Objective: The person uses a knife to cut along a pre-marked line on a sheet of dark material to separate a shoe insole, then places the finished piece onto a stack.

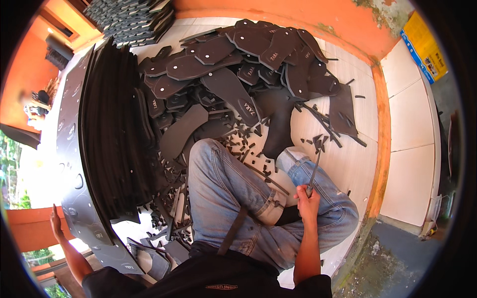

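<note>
The knife [314,171] stood clenched in the right hand [308,201], which rested on the right knee at about four o'clock in the head view; its long blade ran up from the fist toward twelve o'clock, tip among the dark offcuts [318,141] on the tiled floor [357,164]. The left hand [54,221], far off at eight o'clock, lay open-fingered against the edge of the upright stack of dark foam sheets [114,134]. Cut sole shapes [248,54] were heaped at twelve o'clock, nearer the knife hand.
</note>
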Demonstrator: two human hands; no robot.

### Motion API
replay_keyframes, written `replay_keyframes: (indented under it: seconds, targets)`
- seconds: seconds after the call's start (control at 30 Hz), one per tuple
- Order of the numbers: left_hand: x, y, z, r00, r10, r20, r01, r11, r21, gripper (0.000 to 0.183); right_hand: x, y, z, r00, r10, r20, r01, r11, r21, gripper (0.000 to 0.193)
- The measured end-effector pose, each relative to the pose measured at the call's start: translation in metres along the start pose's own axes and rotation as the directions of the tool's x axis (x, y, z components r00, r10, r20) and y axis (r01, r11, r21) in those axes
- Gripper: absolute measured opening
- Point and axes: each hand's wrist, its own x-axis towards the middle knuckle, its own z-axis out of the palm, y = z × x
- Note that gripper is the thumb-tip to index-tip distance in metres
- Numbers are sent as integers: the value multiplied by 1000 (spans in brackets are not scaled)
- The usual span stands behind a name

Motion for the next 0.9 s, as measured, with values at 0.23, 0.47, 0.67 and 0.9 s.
replay_keyframes:
  seconds: [0.23,0.47,0.67,0.9]
  targets:
    - [-53,-13,49,900,417,125,-433,886,167,48,-4,8,12,997,-28,71,36,992,-119,15]
    - [-73,13,66,926,363,102,-377,897,231,51,-19,-7,40,984,-62,170,90,982,-163,16]
    - [-102,73,35,933,323,155,-303,943,-139,51,-44,-32,69,947,-103,303,146,982,-121,18]
    - [-243,116,137,793,456,405,-44,705,-707,23,-68,-54,88,910,-95,405,-107,888,448,32]
